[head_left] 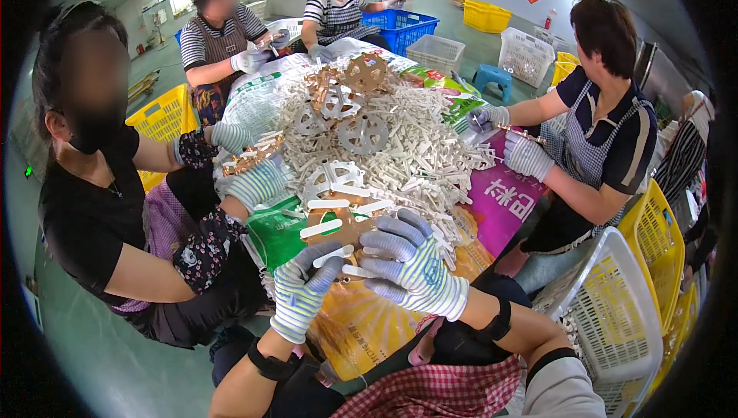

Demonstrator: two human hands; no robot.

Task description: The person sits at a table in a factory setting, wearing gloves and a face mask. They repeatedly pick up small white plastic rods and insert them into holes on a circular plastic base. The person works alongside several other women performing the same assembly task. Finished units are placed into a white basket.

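Head view: white strips [423, 168] on sacks [357, 330], green floor [123, 356] around; left grip [304, 291], right grip [415, 268] clasp brown plate [352, 230]

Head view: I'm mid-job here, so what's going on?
The person's gloved left hand pinches a white strip at a brown plate that bears more such strips. The right hand curls at the plate's right side, its exact grip hidden. Beyond lies a heap of white pieces, with round plates on top.
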